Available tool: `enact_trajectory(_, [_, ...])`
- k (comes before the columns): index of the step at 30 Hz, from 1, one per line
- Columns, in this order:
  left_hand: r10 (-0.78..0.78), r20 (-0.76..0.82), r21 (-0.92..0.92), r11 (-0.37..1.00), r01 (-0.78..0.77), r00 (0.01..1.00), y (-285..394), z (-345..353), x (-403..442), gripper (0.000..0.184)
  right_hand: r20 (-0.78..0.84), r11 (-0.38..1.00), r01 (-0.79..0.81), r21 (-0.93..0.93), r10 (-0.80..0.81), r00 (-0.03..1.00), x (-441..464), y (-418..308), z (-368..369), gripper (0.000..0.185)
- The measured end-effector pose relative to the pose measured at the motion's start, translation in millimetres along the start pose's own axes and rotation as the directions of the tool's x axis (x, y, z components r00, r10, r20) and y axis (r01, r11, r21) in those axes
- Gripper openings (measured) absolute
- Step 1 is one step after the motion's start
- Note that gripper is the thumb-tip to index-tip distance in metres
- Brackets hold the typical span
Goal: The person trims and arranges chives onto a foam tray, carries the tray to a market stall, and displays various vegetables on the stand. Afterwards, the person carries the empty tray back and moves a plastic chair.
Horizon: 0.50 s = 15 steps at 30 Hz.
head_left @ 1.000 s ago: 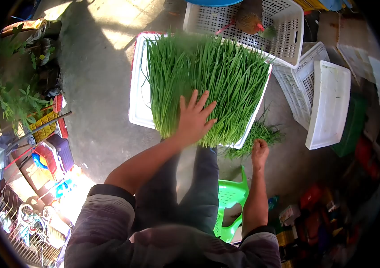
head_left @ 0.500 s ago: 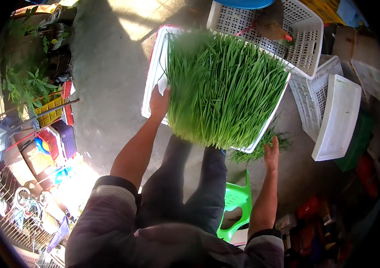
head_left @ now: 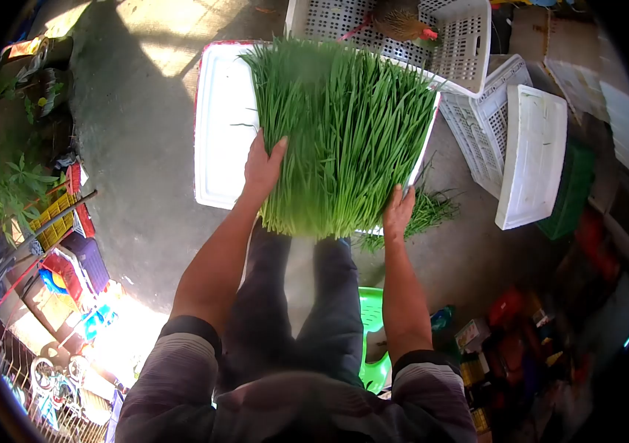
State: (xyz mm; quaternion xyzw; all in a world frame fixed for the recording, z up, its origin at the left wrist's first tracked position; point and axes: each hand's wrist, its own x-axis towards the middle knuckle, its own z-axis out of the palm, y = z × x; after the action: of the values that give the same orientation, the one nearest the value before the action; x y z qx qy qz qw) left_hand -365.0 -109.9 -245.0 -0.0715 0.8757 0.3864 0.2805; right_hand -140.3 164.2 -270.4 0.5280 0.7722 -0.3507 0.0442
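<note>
Long green leafy stalks (head_left: 344, 140) lie side by side in a thick layer on a white foam tray (head_left: 218, 148), whose left part is bare. My left hand (head_left: 262, 168) presses against the left edge of the layer, thumb apart from the fingers. At the layer's lower right edge, my right hand (head_left: 398, 210) rests against the stalks with its fingers partly spread. Both hands flank the stalks without wrapping round them. Loose green trimmings (head_left: 432, 210) lie on the floor beside my right hand.
A bird (head_left: 401, 21) is in a white perforated crate (head_left: 466, 52) beyond the tray. Another white crate (head_left: 477, 133) and a foam lid (head_left: 532, 155) stand at the right. A green plastic stool (head_left: 373, 310) is near my legs. Plants and clutter line the left side.
My left hand has moved from on top of the stalks to their left edge. My right hand has come from above the trimmings to the right edge. The stalks have shifted right on the tray.
</note>
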Motion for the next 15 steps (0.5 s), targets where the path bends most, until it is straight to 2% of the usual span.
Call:
enact_trajectory(1, [-0.001, 0.013, 0.002, 1.000, 0.001, 1.000, 3, -5, 3, 0.084, -0.044, 0.987, 0.053, -0.150, -0.060, 0.997, -2, -1, 11, 0.074])
enact_trajectory(2, [-0.002, 0.056, -0.052, 0.999, 0.005, 0.998, 4, -15, 5, 0.084, -0.049, 0.988, 0.035, -0.152, -0.043, 0.998, -1, 2, 11, 0.072])
enact_trajectory(3, [-0.006, -0.044, 0.017, 1.000, 0.007, 0.999, -3, -20, 5, 0.083, -0.053, 0.988, 0.017, -0.155, -0.025, 0.998, 0, -4, 3, 0.070])
enact_trajectory(4, [0.066, -0.068, -0.047, 0.996, -0.069, 0.996, -16, -32, 11, 0.083, -0.063, 0.999, -0.018, -0.052, 0.014, 0.998, 3, -2, -1, 0.067])
enact_trajectory(5, [-0.032, -0.183, -0.002, 0.999, 0.032, 0.983, -14, -45, 9, 0.081, -0.067, 0.997, -0.050, 0.053, 0.053, 0.996, 6, 3, -5, 0.064])
enact_trajectory(6, [-0.028, -0.237, -0.015, 1.000, 0.025, 0.971, -24, -62, 15, 0.080, -0.066, 0.984, -0.080, 0.159, 0.091, 0.994, 9, 7, -9, 0.060])
enact_trajectory(7, [-0.053, -0.327, 0.091, 0.992, 0.087, 0.943, -9, -79, 14, 0.078, 0.012, 0.975, -0.115, 0.189, 0.115, 0.993, 13, 12, -15, 0.060])
enact_trajectory(9, [-0.154, -0.417, 0.233, 0.935, 0.269, 0.896, -47, -110, 29, 0.076, 0.178, 0.951, -0.185, 0.248, 0.143, 0.973, 29, 21, -27, 0.061])
enact_trajectory(10, [-0.186, -0.406, 0.209, 0.934, 0.289, 0.895, -68, -121, 36, 0.076, 0.242, 0.912, -0.238, 0.335, 0.161, 0.957, 39, 44, -19, 0.057])
enact_trajectory(11, [-0.218, -0.395, 0.186, 0.933, 0.310, 0.893, -88, -129, 43, 0.077, 0.326, 0.925, -0.281, 0.257, 0.191, 0.926, 46, 50, -21, 0.054])
enact_trajectory(13, [-0.349, -0.224, 0.005, 0.933, 0.359, 0.910, -120, -136, 51, 0.075, 0.347, 0.916, -0.284, 0.281, 0.179, 0.921, 54, 48, -17, 0.048])
enact_trajectory(14, [-0.399, -0.123, -0.084, 0.916, 0.391, 0.909, -134, -135, 53, 0.074, 0.256, 0.901, -0.244, 0.359, 0.156, 0.954, 49, 40, -12, 0.042])
enact_trajectory(15, [-0.453, -0.082, -0.206, 0.879, 0.429, 0.888, -130, -132, 49, 0.073, 0.239, 0.915, -0.225, 0.334, 0.148, 0.959, 46, 32, -11, 0.042])
